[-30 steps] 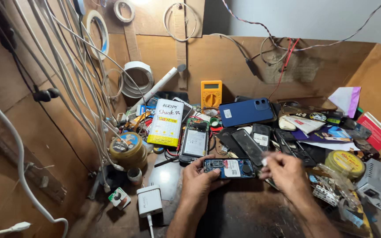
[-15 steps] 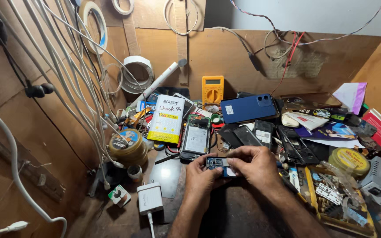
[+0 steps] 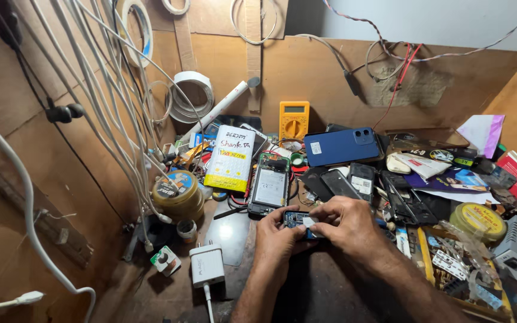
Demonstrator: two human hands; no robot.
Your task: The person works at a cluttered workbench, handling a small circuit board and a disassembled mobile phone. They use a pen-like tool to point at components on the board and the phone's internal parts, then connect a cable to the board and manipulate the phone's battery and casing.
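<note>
Both of my hands meet over a small opened phone with a blue circuit board, lying on the dark bench mat. My left hand grips its near left end. My right hand covers its right half, fingertips pinched on a small white part on the board. Just beyond them lies a larger opened phone showing its battery, and a yellow and white box leans beside it.
A blue phone and a yellow multimeter stand at the back. Black phone parts lie right of centre. A round tin, white charger, hanging white cables, a yellow tin and a parts tray crowd the bench.
My right hand has moved left from the cluttered parts onto the small phone and now covers its right half. My left hand has stayed on the phone's left end.
</note>
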